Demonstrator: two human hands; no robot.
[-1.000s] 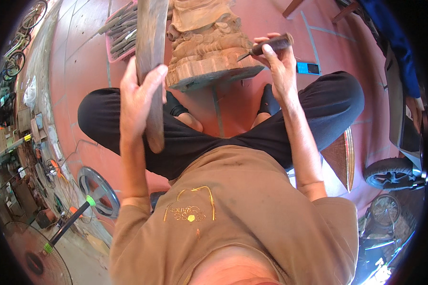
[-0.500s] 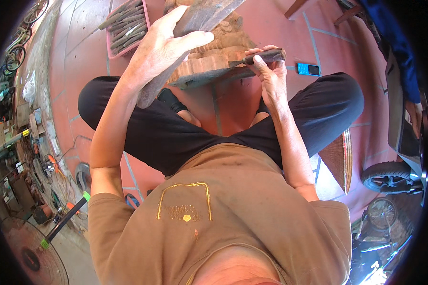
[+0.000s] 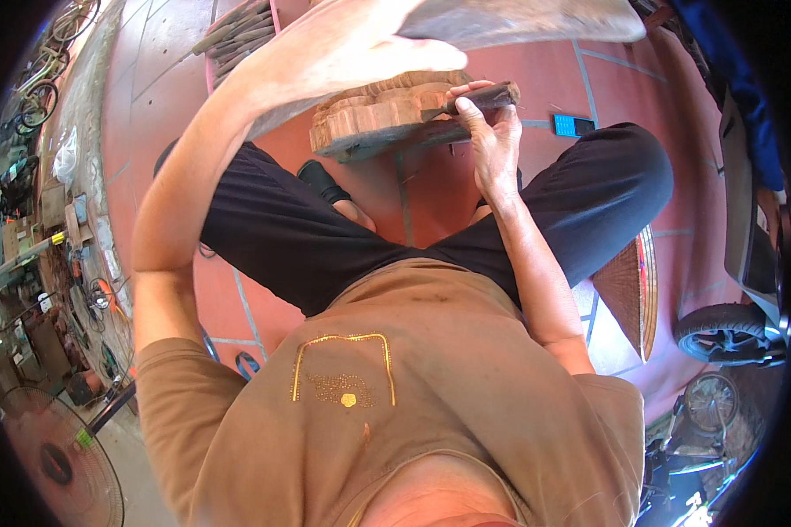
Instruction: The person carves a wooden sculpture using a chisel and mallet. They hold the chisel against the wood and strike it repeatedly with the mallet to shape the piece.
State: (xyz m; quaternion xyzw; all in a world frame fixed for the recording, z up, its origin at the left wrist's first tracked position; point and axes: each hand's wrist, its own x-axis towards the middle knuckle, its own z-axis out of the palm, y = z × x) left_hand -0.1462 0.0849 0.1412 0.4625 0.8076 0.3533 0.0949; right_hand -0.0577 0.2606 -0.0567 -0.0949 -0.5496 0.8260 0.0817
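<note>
My left hand (image 3: pixel 356 53) is closed round a long wooden mallet (image 3: pixel 536 22), raised over the work and stretching toward the upper right. My right hand (image 3: pixel 494 145) grips a chisel (image 3: pixel 490 97) by its dark handle. The chisel's tip meets the near side of a carved wooden block (image 3: pixel 365 119), which lies on the floor beyond my feet. Forearm and mallet cover the far part of the block.
A pink basket (image 3: pixel 209 75) of several long dark tools stands at the upper left. Right of the block, a blue phone (image 3: pixel 573 126) lies on the tiled floor (image 3: pixel 536 66). My crossed legs (image 3: pixel 589 193) flank the workspace. A woven hat (image 3: pixel 624 285) rests by my right knee; a fan (image 3: pixel 57 457) stands lower left.
The mallet has risen and swung toward the right, and my left forearm now sits higher and closer. The chisel has barely shifted against the block.
</note>
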